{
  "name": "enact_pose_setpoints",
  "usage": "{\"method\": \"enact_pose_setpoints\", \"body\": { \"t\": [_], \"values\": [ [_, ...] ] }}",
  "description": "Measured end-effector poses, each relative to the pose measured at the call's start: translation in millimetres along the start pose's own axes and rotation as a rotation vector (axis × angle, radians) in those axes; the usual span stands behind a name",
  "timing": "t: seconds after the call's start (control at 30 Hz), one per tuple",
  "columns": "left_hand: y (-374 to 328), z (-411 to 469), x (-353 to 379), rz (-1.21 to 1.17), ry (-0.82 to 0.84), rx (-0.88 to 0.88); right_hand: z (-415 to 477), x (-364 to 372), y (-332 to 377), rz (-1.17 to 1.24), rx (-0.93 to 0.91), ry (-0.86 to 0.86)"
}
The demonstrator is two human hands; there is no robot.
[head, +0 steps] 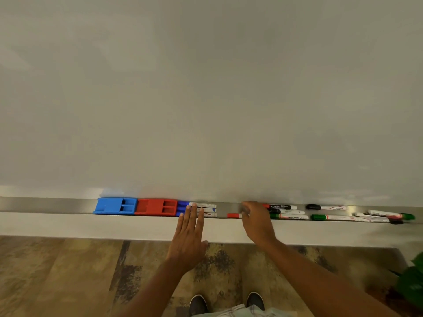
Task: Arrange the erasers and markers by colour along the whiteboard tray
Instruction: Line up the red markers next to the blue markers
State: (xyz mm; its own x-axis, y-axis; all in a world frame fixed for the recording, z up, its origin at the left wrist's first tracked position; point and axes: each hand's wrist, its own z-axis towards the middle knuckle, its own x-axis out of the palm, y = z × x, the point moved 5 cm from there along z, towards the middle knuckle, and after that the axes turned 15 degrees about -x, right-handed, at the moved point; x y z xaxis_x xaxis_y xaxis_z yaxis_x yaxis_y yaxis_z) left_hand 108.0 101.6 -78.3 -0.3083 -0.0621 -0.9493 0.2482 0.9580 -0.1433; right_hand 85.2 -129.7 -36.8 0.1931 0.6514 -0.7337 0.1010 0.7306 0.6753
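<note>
Currently, in the head view, the blue eraser (115,205) and red eraser (156,207) are lying side by side, touching, in the whiteboard tray (45,205). The blue markers (196,209) are lying stacked just right of the red eraser. The left hand (188,236) is reaching with fingers (194,208) flat and spread, its tips on the blue markers. The right hand (257,221) is closing its fingers over a red marker (234,215). Black and green markers (332,212) are lying farther right.
</note>
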Motion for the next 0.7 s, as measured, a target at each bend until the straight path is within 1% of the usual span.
{"method": "enact_pose_setpoints", "body": {
  "t": [0.07,0.13,0.2,0.27,0.43,0.57,0.63,0.7],
  "values": [
    [-5,-3,0,0.0,0.008,0.011,-11,-6,-10,-0.114,-0.053,0.018],
    [-10,-5,1,0.014,0.022,0.017,-22,-4,-21,-0.263,-0.149,0.069],
    [-12,-6,4,0.023,0.029,0.016,-34,6,-31,-0.379,-0.206,0.177],
    [-14,-7,6,0.024,0.015,0.022,-44,18,-39,-0.44,-0.225,0.27],
    [-19,-7,9,0.067,0.009,0.025,-47,35,-30,-0.451,-0.261,0.311],
    [-20,-6,9,0.069,0.039,0.011,-44,38,-25,-0.432,-0.256,0.303],
    [-17,-6,9,0.068,0.032,0.011,-42,33,-21,-0.387,-0.248,0.27],
    [-17,-7,9,0.027,0.014,0.004,-39,19,-21,-0.359,-0.222,0.19]
  ]
}}
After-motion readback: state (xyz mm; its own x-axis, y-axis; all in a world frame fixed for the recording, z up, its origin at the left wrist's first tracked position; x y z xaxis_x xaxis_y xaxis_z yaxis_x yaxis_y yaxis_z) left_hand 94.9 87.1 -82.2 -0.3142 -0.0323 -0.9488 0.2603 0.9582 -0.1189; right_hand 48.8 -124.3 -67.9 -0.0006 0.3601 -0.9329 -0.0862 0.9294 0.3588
